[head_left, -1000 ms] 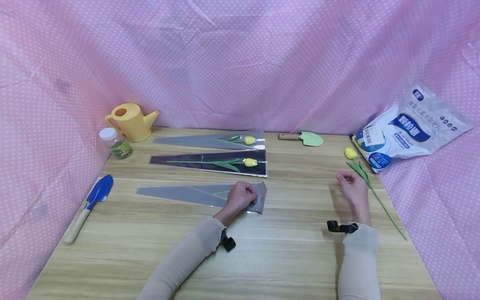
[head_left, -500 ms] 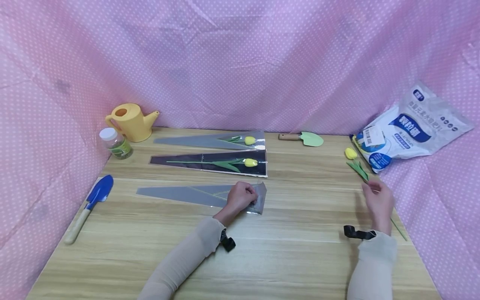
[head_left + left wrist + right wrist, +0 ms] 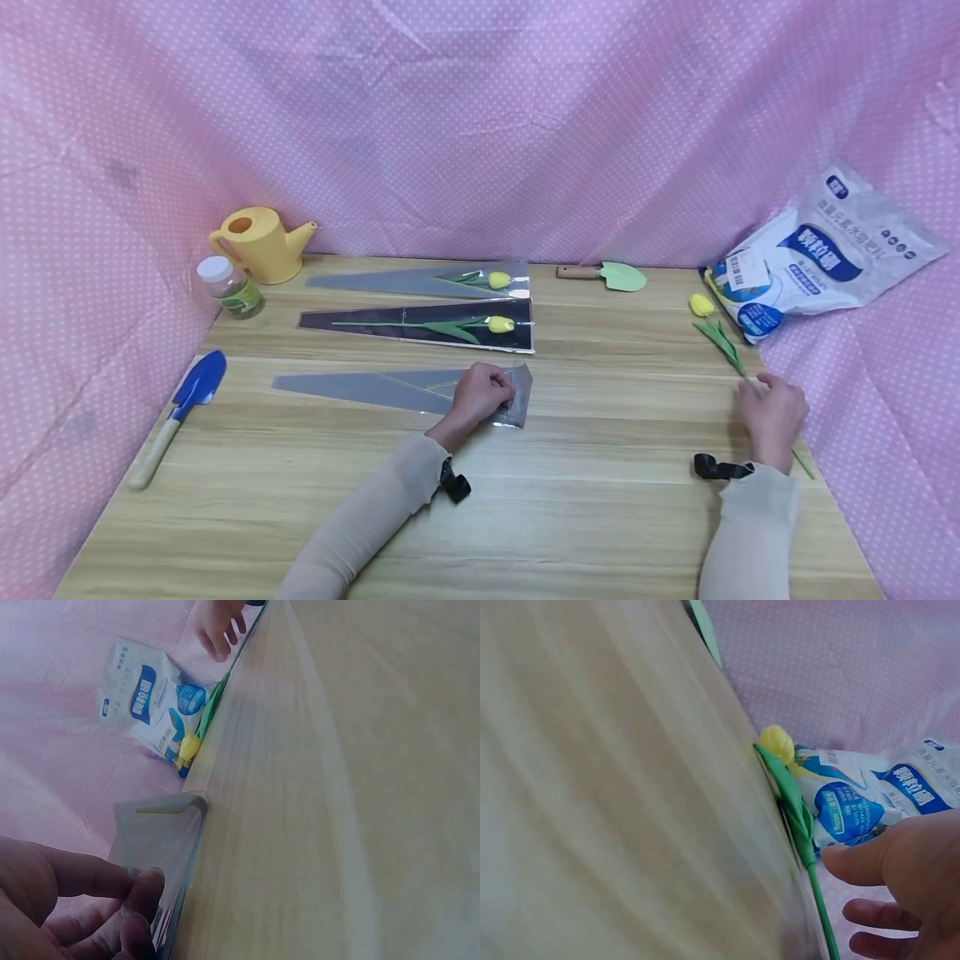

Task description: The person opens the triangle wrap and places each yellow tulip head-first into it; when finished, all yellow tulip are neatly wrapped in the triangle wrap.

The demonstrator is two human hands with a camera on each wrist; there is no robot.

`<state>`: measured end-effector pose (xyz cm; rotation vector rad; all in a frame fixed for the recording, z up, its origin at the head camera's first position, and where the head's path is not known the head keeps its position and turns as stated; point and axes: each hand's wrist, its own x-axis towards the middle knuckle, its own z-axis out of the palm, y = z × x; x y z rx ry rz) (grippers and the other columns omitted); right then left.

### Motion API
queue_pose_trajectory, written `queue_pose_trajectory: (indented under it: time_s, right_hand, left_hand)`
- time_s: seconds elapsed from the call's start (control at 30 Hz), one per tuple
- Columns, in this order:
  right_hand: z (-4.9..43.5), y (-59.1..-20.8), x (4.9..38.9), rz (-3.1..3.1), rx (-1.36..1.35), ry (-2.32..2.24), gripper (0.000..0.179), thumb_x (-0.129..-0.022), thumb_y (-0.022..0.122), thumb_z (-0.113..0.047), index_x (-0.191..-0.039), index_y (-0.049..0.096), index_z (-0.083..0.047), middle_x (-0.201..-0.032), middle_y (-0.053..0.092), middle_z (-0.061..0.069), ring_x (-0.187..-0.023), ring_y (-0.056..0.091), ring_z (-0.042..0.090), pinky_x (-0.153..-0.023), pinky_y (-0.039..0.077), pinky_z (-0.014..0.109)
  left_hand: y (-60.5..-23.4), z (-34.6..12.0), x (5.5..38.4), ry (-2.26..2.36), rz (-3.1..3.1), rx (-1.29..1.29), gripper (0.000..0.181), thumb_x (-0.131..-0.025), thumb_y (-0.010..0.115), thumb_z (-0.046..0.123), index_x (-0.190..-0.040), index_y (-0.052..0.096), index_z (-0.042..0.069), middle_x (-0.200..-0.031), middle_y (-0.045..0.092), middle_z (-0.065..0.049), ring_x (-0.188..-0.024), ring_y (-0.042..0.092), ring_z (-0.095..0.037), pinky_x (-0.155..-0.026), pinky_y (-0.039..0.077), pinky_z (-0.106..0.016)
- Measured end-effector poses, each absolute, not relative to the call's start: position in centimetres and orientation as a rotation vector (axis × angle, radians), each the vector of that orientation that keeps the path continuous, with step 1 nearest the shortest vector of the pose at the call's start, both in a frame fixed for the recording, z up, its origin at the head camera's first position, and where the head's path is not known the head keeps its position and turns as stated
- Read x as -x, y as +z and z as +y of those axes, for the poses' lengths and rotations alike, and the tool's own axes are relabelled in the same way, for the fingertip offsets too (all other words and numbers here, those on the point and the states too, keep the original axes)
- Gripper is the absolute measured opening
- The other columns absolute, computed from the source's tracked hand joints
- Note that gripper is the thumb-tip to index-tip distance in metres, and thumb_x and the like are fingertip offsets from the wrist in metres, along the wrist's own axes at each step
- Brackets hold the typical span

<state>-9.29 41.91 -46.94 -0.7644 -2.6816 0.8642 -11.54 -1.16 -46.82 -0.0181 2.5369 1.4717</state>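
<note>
My left hand [image 3: 483, 393] pinches the upper layer of a clear-and-grey flower sleeve [image 3: 337, 387] near its wide end; in the left wrist view the film [image 3: 161, 825] stands up at the fingertips. On the right, my right hand [image 3: 774, 417] is over the stem of a yellow tulip [image 3: 702, 306], which lies slantwise along the table's right side. The right wrist view shows its thumb [image 3: 855, 862] and fingers spread, beside the green stem [image 3: 821, 907] and not closed round it. Part of the stem is hidden under that hand in the head view.
Two more sleeves, one grey [image 3: 375, 282] and one black [image 3: 360, 321], each hold a yellow tulip behind. A watering can [image 3: 266, 246], a lidded jar [image 3: 238, 292] and a blue trowel [image 3: 198, 383] lie left. A green trowel [image 3: 622, 277] and a fertilizer bag [image 3: 825, 250] are at the back right.
My right hand has moved right and toward me along the tulip, from beside its leaves to over its stem. My left hand keeps its pinch on the sleeve, unmoved.
</note>
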Motion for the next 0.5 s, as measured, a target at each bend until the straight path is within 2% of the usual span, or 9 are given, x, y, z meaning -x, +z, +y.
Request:
queue_pose_trajectory:
  time_s: [0.3, 0.5]
  right_hand:
    - [42.56, -47.72, 9.67, -2.822, 0.851, 0.764, 0.053, -0.100, 0.047, -0.024, -0.140, 0.047, 0.011, -0.135, 0.044, 0.044, -0.124, 0.037, 0.063, -0.103, 0.029, 0.065]
    - [42.83, -47.92, 9.70, -2.885, 0.838, 0.664, 0.047, -0.101, 0.047, -0.023, -0.136, 0.052, 0.008, -0.134, 0.047, 0.041, -0.122, 0.038, 0.061, -0.101, 0.031, 0.064]
  left_hand:
    - [-46.69, -1.27, 11.52, 1.459, 2.535, 0.030, 0.010, -0.083, 0.072, 0.007, -0.074, 0.075, 0.007, -0.069, 0.073, -0.005, -0.062, 0.060, -0.010, -0.060, 0.045, -0.021]
    - [-46.83, -1.17, 11.52, 1.468, 2.532, 0.022, 0.010, -0.084, 0.072, 0.007, -0.074, 0.075, 0.006, -0.068, 0.072, -0.006, -0.060, 0.060, -0.009, -0.059, 0.045, -0.022]
